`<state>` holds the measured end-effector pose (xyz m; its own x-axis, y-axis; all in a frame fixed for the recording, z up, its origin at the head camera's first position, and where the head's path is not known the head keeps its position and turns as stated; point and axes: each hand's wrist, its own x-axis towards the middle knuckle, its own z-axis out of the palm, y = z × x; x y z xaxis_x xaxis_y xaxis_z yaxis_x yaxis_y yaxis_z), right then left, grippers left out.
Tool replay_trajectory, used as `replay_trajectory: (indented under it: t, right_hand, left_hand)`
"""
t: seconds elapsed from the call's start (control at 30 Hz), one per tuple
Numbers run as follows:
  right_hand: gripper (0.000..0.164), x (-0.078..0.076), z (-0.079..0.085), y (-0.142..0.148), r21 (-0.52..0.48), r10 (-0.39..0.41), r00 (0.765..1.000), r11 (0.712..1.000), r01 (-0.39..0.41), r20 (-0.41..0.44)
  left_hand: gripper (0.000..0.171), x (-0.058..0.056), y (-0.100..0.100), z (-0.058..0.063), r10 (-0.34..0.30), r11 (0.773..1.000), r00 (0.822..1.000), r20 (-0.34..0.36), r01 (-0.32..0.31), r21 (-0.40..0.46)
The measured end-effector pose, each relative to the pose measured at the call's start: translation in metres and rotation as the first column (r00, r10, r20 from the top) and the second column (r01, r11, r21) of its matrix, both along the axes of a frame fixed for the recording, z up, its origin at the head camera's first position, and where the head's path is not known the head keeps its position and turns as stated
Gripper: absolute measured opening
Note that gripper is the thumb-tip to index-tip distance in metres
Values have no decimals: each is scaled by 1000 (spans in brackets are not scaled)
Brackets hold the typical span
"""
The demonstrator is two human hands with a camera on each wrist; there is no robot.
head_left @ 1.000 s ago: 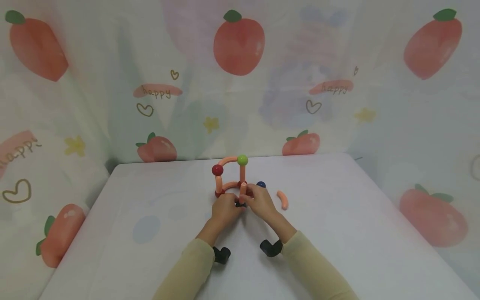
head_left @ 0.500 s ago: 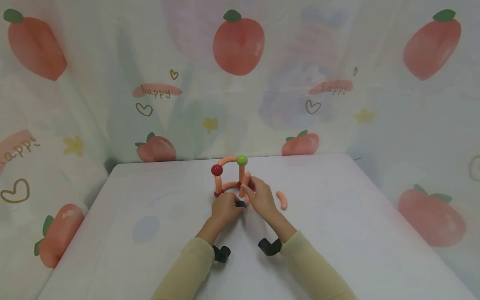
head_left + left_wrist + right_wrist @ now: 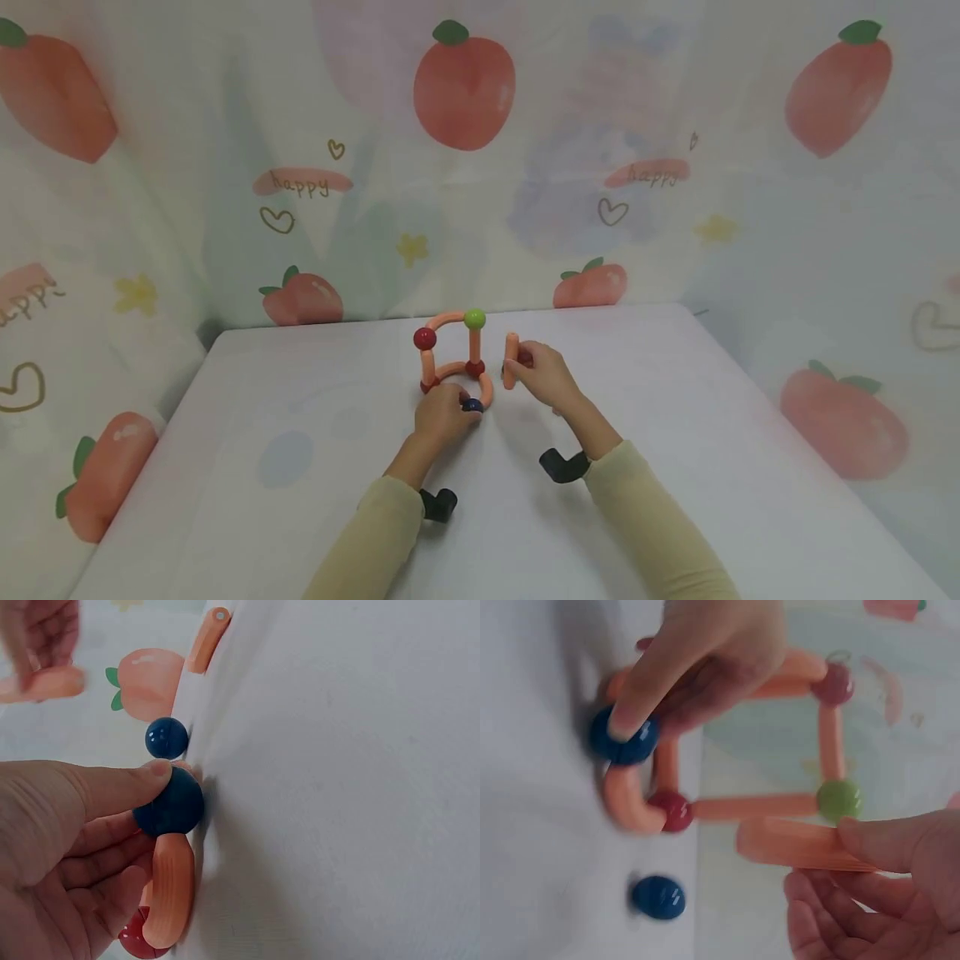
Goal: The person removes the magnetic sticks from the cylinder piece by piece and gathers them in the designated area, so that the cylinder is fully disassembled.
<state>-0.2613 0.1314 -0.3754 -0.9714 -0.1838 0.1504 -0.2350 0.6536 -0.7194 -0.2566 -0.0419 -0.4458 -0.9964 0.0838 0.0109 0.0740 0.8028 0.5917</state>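
Observation:
My left hand (image 3: 441, 412) pinches a dark blue ball (image 3: 176, 802) between thumb and fingers, low at the near corner of a ball-and-rod frame. Curved orange rods (image 3: 171, 892) meet that ball. Behind it the frame rises on straight rods, with a red ball (image 3: 424, 337) and a green ball (image 3: 475, 318) at its top corners, joined by a curved rod (image 3: 447, 317). My right hand (image 3: 547, 371) holds a straight orange rod (image 3: 512, 361) nearly upright, off to the right of the frame. More red balls (image 3: 672, 811) mark the lower corners.
A second dark blue ball (image 3: 658, 897) lies on the white table (image 3: 675, 400) beside the frame. Farther right sits a loose curved rod (image 3: 210, 641), mostly hidden behind my right hand in the head view. Fruit-printed cloth (image 3: 465, 208) encloses the table at back and sides.
My right hand has carried the straight rod from over the blue ball at the near corner, tilting it, then out to the right. My left hand keeps its pinch on the ball.

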Motion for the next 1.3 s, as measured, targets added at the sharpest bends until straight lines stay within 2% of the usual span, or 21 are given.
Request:
replay_trajectory:
  t: [0.17,0.4,0.53,0.6,0.73,0.83,0.97,1.1,1.3]
  right_hand:
    - [42,-9,-17,36,98,-24,995,995,15,99]
    - [40,-19,-27,72,118,-115,980,988,96,165]
    - [40,-23,-31,83,128,-142,971,985,119,194]
    - [38,-25,-34,86,142,-168,963,980,139,213]
    - [35,-29,-40,88,189,-221,942,966,176,253]
    - [34,-32,-45,90,217,-227,940,961,173,256]
    - [33,-35,-53,94,232,-238,931,957,176,276]
    - [34,-37,-59,97,251,-245,925,952,173,290]
    - [35,-36,-63,97,264,-238,925,951,160,295]
  left_hand:
    - [30,0,0,-1,-8,1000,1000,12,8,-1]
    - [42,1,0,1,9,1000,1000,-9,-9,-19]
    - [50,2,-3,3,3,1000,999,-47,-3,9]
    - [49,4,-6,5,-15,998,998,-55,18,65]
    - [43,13,-17,11,-58,973,998,-21,61,224]
    - [36,21,-26,12,-86,949,996,21,75,306]
    - [29,26,-35,9,-117,941,991,60,92,327]
    - [26,26,-43,1,-128,937,989,79,94,337]
    - [26,23,-60,-6,-120,940,980,160,60,337]
